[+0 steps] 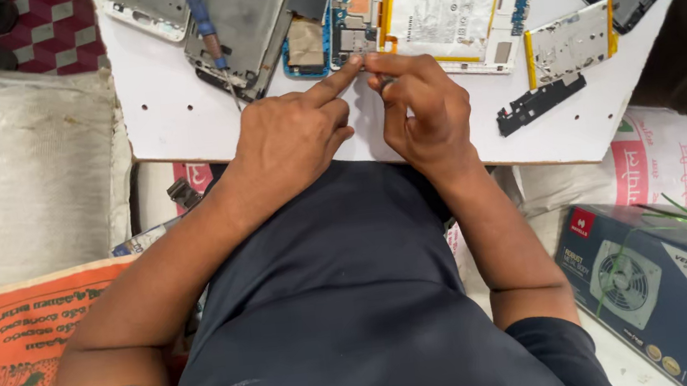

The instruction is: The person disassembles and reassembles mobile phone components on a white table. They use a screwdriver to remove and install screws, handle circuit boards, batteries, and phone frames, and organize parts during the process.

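An opened phone (393, 12) lies on the white board (177, 117), showing its circuit board (353, 16) and a white battery (443, 3) with a yellow edge. My left hand (292, 135) points its index finger at the lower edge of the circuit board and touches it. My right hand (424, 110) meets it from the right, with thumb and forefinger pinched at the same spot on something too small to make out.
A blue-handled screwdriver (204, 26) rests on a grey phone frame (239, 22). More frames and covers lie at the top left (145, 6) and right (568, 41), plus a black strip (540, 103). A fan box (662, 280) sits at the lower right, sacks at the left.
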